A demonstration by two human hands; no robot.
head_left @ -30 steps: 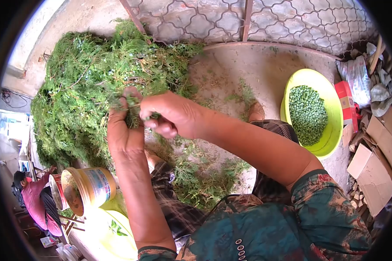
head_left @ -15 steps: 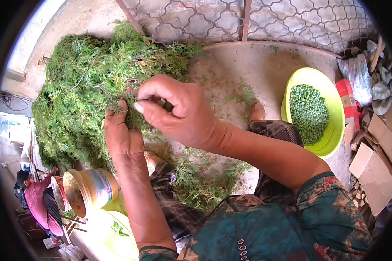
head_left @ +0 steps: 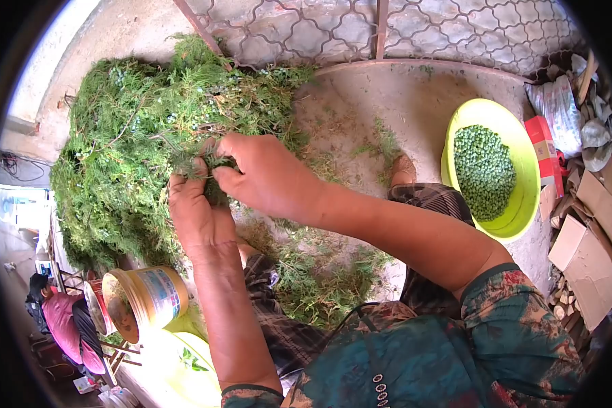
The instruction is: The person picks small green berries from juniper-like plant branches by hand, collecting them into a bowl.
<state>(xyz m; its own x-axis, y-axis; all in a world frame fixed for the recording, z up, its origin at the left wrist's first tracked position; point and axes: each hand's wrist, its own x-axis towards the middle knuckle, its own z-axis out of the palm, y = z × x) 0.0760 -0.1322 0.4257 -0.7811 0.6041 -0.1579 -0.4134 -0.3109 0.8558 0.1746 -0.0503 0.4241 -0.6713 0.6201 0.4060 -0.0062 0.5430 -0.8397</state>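
My left hand (head_left: 200, 207) is closed around an evergreen sprig (head_left: 189, 162) with fine green foliage. My right hand (head_left: 268, 178) pinches at foliage of the same sprig, its thumb and forefinger just right of my left fingertips. Whether a berry sits between those fingertips is hidden. Both hands are over the near edge of a big heap of cut evergreen branches (head_left: 129, 115), which carry small pale blue-green berries. To the right, a yellow-green basin (head_left: 523, 211) holds a mass of green berries (head_left: 484, 170).
Loose sprigs (head_left: 326, 289) lie on the floor between my legs. At lower left are a yellow bucket (head_left: 166, 296), a bright yellow-green tub (head_left: 207, 360) and a seated person (head_left: 64, 316). Flattened cardboard (head_left: 588, 272) and a red box (head_left: 542, 149) line the right. Behind stands a metal lattice (head_left: 306, 30).
My right hand has gone down from above the sprig, and its fingertips now meet the foliage beside my left fingers. My left hand has shifted slightly right.
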